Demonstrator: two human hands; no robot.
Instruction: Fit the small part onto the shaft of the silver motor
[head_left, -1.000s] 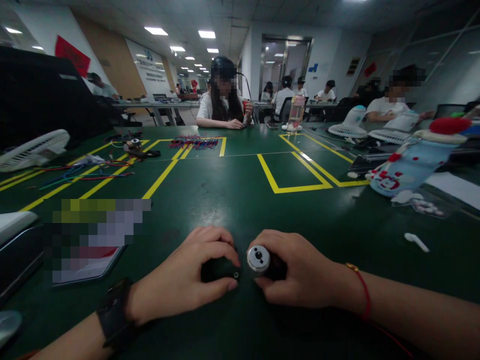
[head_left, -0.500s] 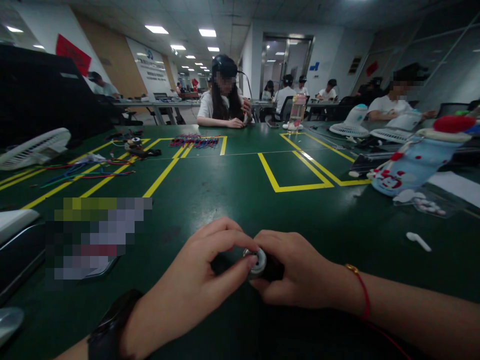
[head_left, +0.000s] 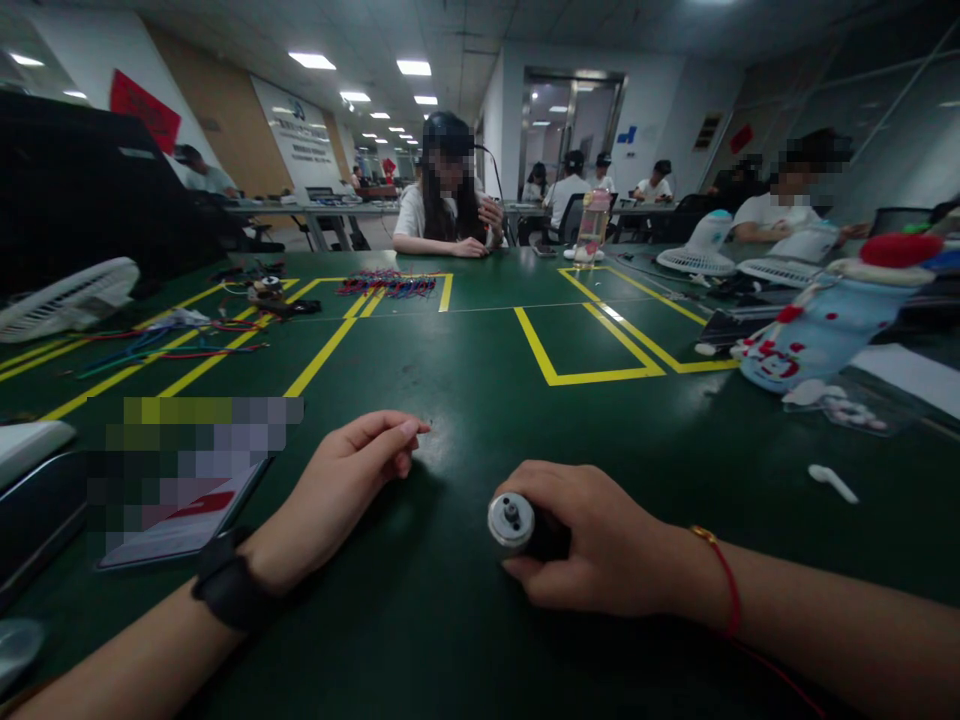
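My right hand point(head_left: 600, 535) is wrapped round a small cylindrical motor point(head_left: 511, 522). The motor's round silver end faces me, with a short stub at its centre and small dark holes beside it; its dark body is partly hidden by my fingers. To the left, apart from the motor, my left hand point(head_left: 360, 475) hovers over the green table point(head_left: 450, 650) with thumb and forefinger pinched. A tiny dark tip shows at the fingertips, too small to name. A phone point(head_left: 180, 530), partly blurred out, lies left of that hand.
Coloured wires point(head_left: 390, 284) and a small assembly point(head_left: 274, 293) lie at the far left. Yellow tape point(head_left: 600, 377) marks the table. On the right are a white earbud point(head_left: 832, 482), a blue bottle point(head_left: 810, 330) and fans point(head_left: 697, 245). A person point(head_left: 446, 200) sits opposite.
My left hand has drawn away from the motor's end, moving left and forward with its fingertips pinched. The motor's face is now uncovered. My right hand keeps its hold.
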